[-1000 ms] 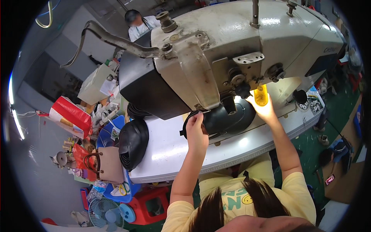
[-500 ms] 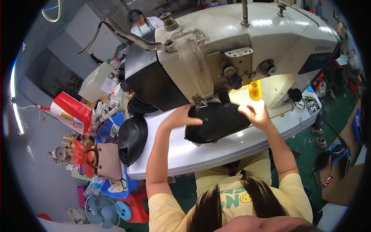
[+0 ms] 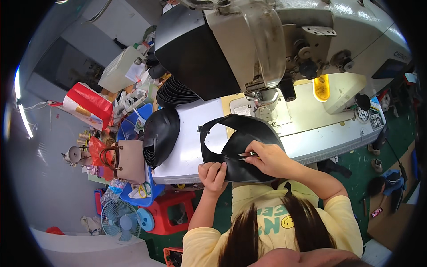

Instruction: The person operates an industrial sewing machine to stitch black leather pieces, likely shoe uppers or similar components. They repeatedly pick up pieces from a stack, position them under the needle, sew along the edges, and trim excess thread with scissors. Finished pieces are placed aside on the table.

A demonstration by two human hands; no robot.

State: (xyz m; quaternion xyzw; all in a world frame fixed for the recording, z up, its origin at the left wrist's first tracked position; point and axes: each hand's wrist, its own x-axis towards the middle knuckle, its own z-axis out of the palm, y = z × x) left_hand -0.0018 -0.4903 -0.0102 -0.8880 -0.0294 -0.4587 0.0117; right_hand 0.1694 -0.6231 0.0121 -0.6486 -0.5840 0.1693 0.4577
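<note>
A black leather-like panel with a wide opening lies partly on the white sewing table and overhangs its front edge towards my lap. My left hand is closed on the panel's near left edge, thumb on top. My right hand grips thread snips, most of them hidden in the fingers. Their pale pointed blades reach the panel just beside the opening. Beyond the panel stands the sewing machine, its presser foot and needle area with nothing under it.
A folded stack of black pieces sits on the table's left, with more black pieces behind it. Left of the table are a pinkish handbag, a blue bin and a fan. Bobbins lie at the right end.
The panel has come away from under the machine head towards me and now shows its opening. My left hand moved to its near edge; my right hand moved in with thread snips.
</note>
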